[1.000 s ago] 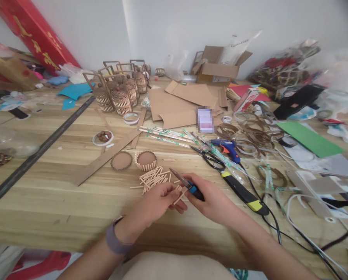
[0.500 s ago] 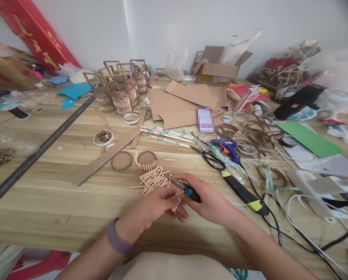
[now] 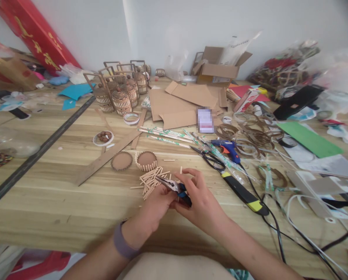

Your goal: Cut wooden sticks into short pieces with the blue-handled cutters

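My right hand [image 3: 199,194] is wrapped round long-nose pliers [image 3: 170,184] with blue and black handles, the jaws pointing left over a pile of short wooden sticks [image 3: 150,179]. Close against the pliers, my left hand [image 3: 158,204] has its fingers curled in; what they pinch is hidden. One short stick [image 3: 181,170] stands just beyond my right fingertips; whether they touch it I cannot tell. Behind the pile is a round cardboard base [image 3: 147,157] with sticks upright around its rim. Left of that lies another round base [image 3: 121,160] with a dark rim.
A blue glue gun [image 3: 230,149], black scissors [image 3: 213,160] and a black and yellow tool [image 3: 245,193] with cords lie to the right. Farther back are handled stick baskets [image 3: 121,101], cardboard sheets [image 3: 176,105], a cardboard strip [image 3: 109,157] and a ring with brown beads [image 3: 104,137].
The pliers have shifted a little left and their jaws show more broadly. My right fingers have lifted and spread forward. The sticks seen earlier between my hands are now hidden.
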Motion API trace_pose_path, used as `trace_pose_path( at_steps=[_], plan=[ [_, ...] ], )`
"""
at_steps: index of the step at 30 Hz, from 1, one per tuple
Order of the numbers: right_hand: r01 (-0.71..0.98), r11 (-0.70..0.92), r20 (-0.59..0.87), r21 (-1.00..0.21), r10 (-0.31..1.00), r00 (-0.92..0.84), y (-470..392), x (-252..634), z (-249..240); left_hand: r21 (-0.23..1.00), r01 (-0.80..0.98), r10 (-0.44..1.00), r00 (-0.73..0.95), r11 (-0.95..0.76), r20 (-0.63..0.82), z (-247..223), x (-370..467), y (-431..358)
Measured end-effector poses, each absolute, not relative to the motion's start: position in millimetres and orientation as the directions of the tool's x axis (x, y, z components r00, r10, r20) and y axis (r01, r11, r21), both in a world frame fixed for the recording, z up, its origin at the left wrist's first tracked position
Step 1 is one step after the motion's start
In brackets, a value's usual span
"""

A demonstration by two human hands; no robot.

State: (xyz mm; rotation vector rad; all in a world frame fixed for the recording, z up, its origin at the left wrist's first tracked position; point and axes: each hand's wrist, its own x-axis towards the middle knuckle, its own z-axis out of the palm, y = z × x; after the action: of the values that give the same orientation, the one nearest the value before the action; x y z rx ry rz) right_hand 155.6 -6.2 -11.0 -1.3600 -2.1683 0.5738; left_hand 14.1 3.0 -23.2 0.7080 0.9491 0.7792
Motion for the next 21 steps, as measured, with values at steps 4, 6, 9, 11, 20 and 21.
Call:
trace_pose_path(
  at_steps=[4,6,9,11,20,21],
  plan=[
    [0.656,0.376,0.177,-0.654,0.92,-0.349,-8.4,159.5,-7.5,0.851,-0.238,0.861,0.342,0.468,-0.377,-22.3,12.6,1.9],
    [0.631,0.305,0.113,-0.713,0.938,-0.326,-9.9,167.2,0.3,0.871,-0.165,0.851,0.356,0.463,-0.386,-20.9,8.4,2.1],
    [0.645,0.088,-0.135,-0.759,0.948,-0.289,-10.3,188.3,13.5,0.878,-0.059,0.826,0.375,0.475,-0.422,-18.6,1.2,2.4],
    [0.626,-0.055,-0.318,-0.778,0.893,-0.317,-10.1,205.3,18.9,0.88,-0.025,0.82,0.375,0.475,-0.432,-17.6,-2.0,2.4],
    [0.506,-0.394,-0.617,-0.767,0.67,-0.413,-14.8,220.0,14.9,0.897,0.063,0.78,0.469,0.438,-0.414,-14.3,-1.1,-1.2],
    [0.497,-0.392,-0.612,-0.775,0.664,-0.43,-13.6,215.8,14.9,0.898,0.07,0.773,0.484,0.434,-0.411,-13.6,-0.7,-2.0]
  ],
)
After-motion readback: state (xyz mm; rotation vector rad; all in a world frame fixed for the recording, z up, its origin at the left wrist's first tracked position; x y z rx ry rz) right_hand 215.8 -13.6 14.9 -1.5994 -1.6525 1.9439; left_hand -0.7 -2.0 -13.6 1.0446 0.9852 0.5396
